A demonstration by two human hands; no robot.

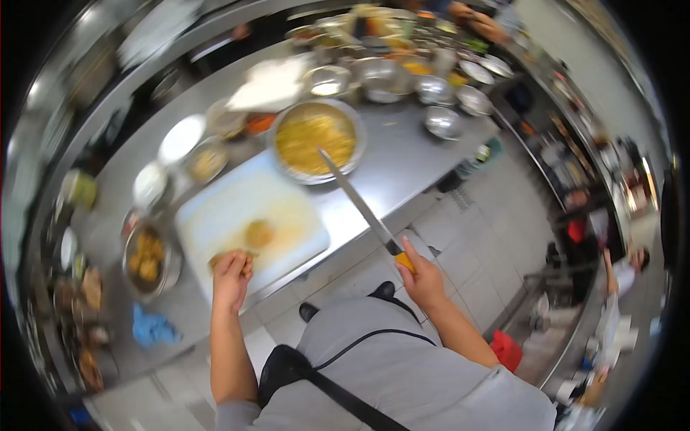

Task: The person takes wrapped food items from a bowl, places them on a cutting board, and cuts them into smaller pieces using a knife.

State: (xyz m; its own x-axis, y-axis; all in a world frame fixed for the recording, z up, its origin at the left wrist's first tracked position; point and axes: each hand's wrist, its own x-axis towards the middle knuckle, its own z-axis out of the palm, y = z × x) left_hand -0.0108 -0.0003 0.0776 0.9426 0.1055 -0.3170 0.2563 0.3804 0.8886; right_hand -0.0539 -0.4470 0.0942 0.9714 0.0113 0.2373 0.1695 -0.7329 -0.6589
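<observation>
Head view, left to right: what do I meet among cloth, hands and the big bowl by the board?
Blue cloth → left hand → large bowl → right hand.

Right hand point(422, 274) clenched, left hand point(233, 271) seemingly curled

On your left, 1 crumpled blue cloth point(154, 325) lies on the table point(402, 169), with 1 white plate point(182, 139) farther back; 1 small metal bowl point(442, 123) sits toward the right end, and 1 person point(625, 274) is well off to your right.
</observation>
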